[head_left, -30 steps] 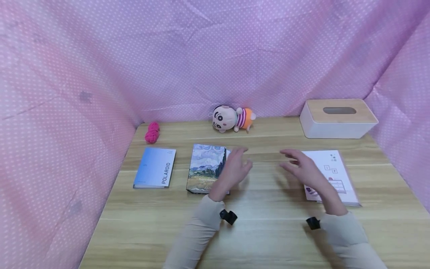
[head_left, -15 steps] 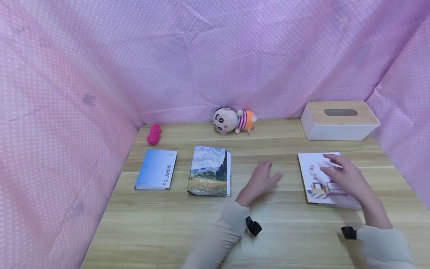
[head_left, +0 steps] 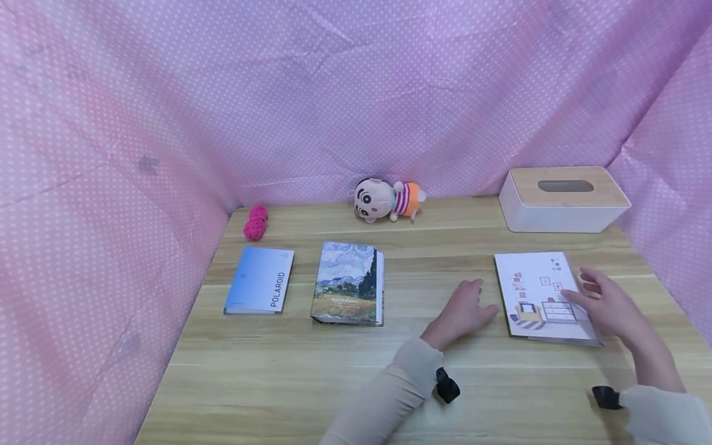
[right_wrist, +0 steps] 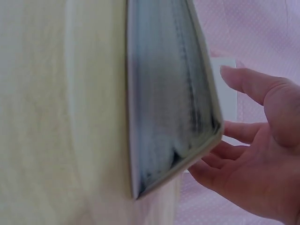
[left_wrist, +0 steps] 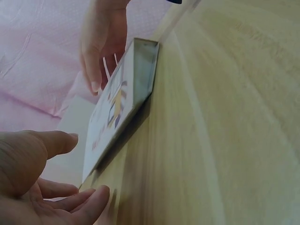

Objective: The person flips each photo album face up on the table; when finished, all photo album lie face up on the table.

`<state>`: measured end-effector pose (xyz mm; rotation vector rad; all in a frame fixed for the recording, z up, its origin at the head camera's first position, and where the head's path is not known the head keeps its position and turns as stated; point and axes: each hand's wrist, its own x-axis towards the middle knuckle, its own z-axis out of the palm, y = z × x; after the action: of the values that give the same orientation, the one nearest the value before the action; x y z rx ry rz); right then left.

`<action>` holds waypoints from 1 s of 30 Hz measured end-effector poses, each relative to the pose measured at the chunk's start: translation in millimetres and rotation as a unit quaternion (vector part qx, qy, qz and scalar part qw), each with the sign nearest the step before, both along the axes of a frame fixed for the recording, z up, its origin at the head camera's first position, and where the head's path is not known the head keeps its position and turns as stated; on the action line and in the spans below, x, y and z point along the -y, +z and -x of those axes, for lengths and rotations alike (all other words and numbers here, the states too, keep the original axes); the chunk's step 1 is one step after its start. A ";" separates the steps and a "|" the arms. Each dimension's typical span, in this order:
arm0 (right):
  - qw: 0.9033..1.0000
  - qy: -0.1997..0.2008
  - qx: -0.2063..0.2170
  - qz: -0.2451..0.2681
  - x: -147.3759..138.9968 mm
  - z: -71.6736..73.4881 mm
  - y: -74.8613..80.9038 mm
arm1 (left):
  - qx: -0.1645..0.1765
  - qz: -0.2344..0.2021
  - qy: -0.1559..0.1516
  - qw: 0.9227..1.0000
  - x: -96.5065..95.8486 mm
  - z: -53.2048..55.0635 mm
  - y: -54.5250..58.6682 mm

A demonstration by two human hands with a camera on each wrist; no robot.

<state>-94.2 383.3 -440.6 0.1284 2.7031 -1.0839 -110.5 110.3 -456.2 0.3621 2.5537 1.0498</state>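
Observation:
A white photo album [head_left: 534, 272] with a drawn room on its cover lies at the right of the table. My left hand [head_left: 460, 314] is just off its left edge, thumb and fingers spread apart; the left wrist view shows a gap between this hand and the album [left_wrist: 108, 117]. At the opposite edge is my right hand [head_left: 616, 309], its thumb overlapping the cover in the head view. In the right wrist view the right hand's fingers [right_wrist: 239, 131] reach the album's corner, while the thumb stands away from the cover. Neither hand grips it.
A landscape-painting photo album [head_left: 345, 284] lies mid-table, left of my left hand. Farther left are a blue Polaroid album [head_left: 256, 281] and pink yarn [head_left: 256, 224]. A plush doll [head_left: 386, 199] and a tissue box [head_left: 564, 201] stand along the back by the pink curtain [head_left: 389, 93].
Both hands have moved right. My left hand has left the landscape album for the white album's left side; my right hand has passed over the white album to its right edge.

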 end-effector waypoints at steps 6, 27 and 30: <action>1.000 0.010 0.027 0.013 -4.0 -0.8 -6.7 | -0.009 0.003 -0.001 1.000 -13.6 -3.8 -4.5; 0.998 -0.001 0.052 0.026 -4.1 -0.2 -8.0 | -0.040 -0.004 0.018 0.999 -44.2 -14.9 -11.5; 0.997 -0.015 0.063 0.036 -4.3 -1.6 -8.0 | -0.038 -0.004 0.014 0.999 -44.3 -15.2 -11.6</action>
<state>-92.6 387.6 -448.5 0.2175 2.5545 -1.1401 -95.3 154.6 -467.8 0.3773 2.6298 1.0762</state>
